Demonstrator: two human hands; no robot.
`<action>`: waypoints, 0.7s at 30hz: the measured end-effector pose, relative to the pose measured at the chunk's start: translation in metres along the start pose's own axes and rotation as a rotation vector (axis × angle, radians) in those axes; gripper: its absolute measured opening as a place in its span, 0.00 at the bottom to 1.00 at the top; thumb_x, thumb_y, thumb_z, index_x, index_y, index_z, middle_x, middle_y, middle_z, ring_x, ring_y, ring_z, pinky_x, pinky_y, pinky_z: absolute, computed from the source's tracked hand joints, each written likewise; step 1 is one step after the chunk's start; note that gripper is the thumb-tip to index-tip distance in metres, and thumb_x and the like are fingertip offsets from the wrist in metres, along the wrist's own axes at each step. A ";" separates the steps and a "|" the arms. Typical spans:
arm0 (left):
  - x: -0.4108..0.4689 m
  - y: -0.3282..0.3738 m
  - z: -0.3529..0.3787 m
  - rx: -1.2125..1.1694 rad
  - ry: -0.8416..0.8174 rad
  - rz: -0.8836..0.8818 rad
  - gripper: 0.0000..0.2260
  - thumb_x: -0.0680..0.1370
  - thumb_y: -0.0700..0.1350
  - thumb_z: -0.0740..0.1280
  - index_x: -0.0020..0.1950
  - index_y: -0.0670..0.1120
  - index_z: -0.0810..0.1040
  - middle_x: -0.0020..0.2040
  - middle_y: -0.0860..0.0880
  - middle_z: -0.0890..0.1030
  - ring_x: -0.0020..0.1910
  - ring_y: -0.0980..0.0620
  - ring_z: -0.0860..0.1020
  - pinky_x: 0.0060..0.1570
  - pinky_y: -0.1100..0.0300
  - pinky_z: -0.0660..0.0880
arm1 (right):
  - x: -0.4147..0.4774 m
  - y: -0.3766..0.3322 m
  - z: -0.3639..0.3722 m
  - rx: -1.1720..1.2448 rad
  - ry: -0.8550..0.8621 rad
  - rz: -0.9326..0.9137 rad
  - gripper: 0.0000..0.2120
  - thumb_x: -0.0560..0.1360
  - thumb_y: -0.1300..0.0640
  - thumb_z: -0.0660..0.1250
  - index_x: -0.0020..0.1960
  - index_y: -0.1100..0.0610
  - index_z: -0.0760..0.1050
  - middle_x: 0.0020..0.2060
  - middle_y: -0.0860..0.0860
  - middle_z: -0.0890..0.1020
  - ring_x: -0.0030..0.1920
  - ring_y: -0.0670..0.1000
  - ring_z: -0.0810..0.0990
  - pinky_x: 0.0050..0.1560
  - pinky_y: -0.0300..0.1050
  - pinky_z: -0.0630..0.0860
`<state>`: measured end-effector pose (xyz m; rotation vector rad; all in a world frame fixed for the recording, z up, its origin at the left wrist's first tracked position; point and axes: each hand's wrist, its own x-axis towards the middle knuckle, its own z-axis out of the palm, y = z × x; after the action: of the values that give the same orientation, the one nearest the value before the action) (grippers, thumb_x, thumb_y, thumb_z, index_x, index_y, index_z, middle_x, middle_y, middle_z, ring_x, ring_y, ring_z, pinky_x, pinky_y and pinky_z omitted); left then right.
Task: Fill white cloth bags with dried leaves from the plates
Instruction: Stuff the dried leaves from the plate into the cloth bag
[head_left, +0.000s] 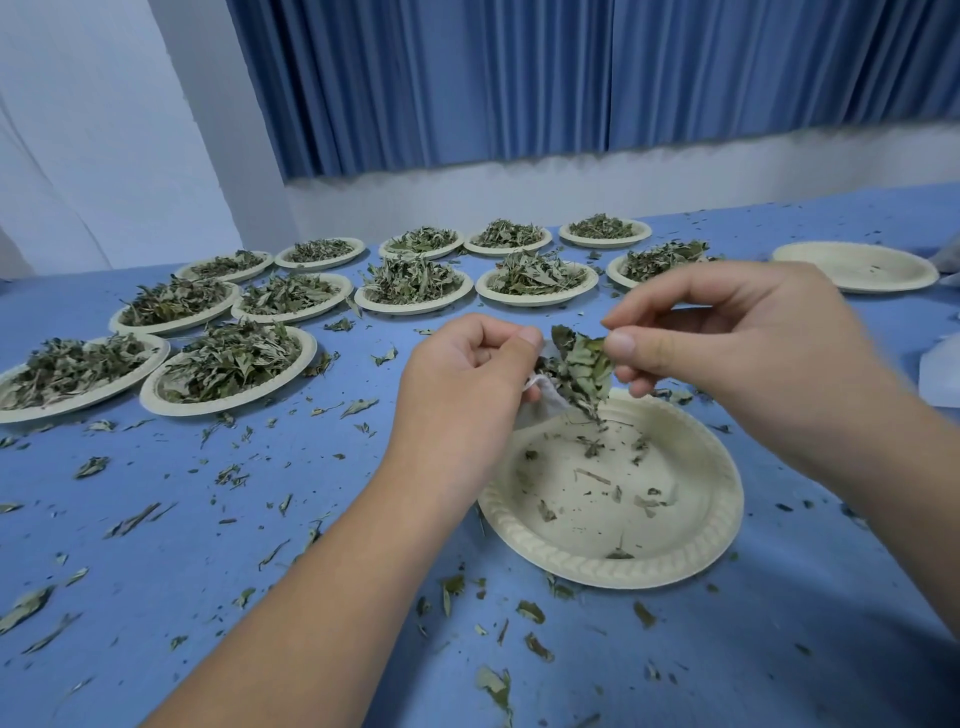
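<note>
A left hand (467, 374) sits just left of the frame's centre, its fingers curled in and its thumb pressed against the forefinger. It pinches the rim of a small white cloth bag (549, 399), a soft woven pouch that hangs crumpled below the thumb. At 3 o'clock of it, the right hand (727, 332) has its thumb and bent fingers closed on a clump of dried grey-green leaves (582, 364). The leaves are curled and brittle-looking, and they sit at the bag's mouth between the two hands. How much of the clump is inside the bag cannot be told.

Below both hands, at 5 o'clock of the frame's centre, lies a round cream paper plate (623, 571) with a ribbed, pressed rim. Only a few leaf scraps and thin stems lie scattered on its matte surface.

From 9 to 1 o'clock a curved double row of the same cream plates (154, 399) runs across the table, each heaped with dried leaves. At 2 o'clock, well apart from the hands, stands another cream plate (857, 280), nearly bare.

The table is covered with a smooth blue cloth (171, 571), littered all over with crumbled leaf bits (93, 466) and flakes. Behind it hang a pleated blue curtain (519, 78) at 12 o'clock and a plain white wall (104, 130) at 10 o'clock.
</note>
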<state>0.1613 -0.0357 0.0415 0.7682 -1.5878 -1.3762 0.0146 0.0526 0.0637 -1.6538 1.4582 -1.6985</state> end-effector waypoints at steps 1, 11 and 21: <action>0.000 0.000 0.000 -0.003 0.005 -0.002 0.06 0.79 0.42 0.67 0.44 0.42 0.80 0.24 0.56 0.72 0.17 0.62 0.68 0.22 0.71 0.67 | 0.000 0.001 0.002 0.005 -0.007 0.001 0.07 0.67 0.68 0.73 0.39 0.57 0.81 0.30 0.54 0.82 0.30 0.50 0.81 0.36 0.38 0.79; -0.003 0.000 0.004 0.008 -0.006 -0.007 0.07 0.78 0.43 0.69 0.40 0.46 0.79 0.29 0.51 0.75 0.21 0.61 0.72 0.23 0.71 0.68 | 0.000 0.011 0.011 -0.200 0.010 0.053 0.09 0.65 0.62 0.77 0.39 0.51 0.80 0.34 0.49 0.82 0.34 0.43 0.78 0.38 0.34 0.76; -0.005 0.002 0.005 -0.010 -0.046 -0.012 0.07 0.78 0.43 0.68 0.41 0.45 0.78 0.25 0.55 0.72 0.21 0.60 0.71 0.22 0.73 0.64 | 0.000 0.015 0.015 -0.178 0.006 0.195 0.15 0.67 0.53 0.74 0.52 0.42 0.78 0.49 0.44 0.80 0.38 0.47 0.81 0.46 0.53 0.80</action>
<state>0.1596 -0.0286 0.0419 0.7457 -1.6131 -1.4186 0.0216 0.0407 0.0477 -1.5343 1.7553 -1.5070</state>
